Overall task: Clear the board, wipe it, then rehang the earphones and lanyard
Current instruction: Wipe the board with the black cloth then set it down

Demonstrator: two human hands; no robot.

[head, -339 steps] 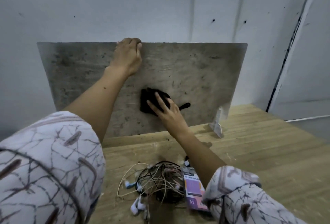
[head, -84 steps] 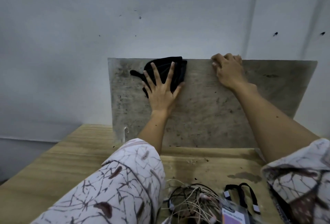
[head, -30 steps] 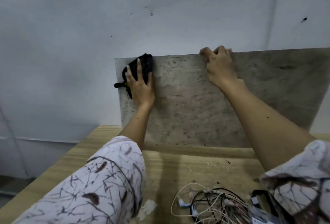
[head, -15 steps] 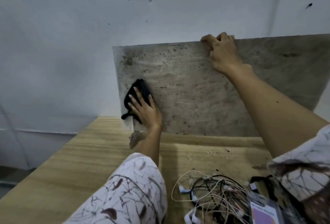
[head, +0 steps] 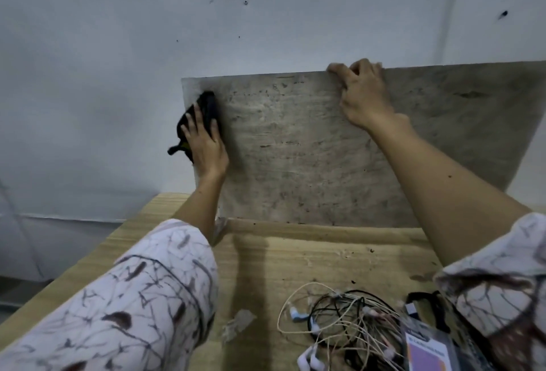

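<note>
Right hand (head: 364,95) hooks the board (head: 310,157) top edge, fingertips hidden behind; left hand (head: 204,143) flat, pressing cloth (head: 206,104) near its left edge; earphones (head: 348,323) tangled below, lanyard (head: 425,338) cut off.

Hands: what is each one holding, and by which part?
The left hand presses a black cloth flat against the board, near its left edge. The right hand grips the board by its top edge, fingers curled over it.

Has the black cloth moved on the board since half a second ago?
Yes. The black cloth, pressed by the left hand, has gone up the grey board's left edge, from near the wooden table toward the top corner.
</note>
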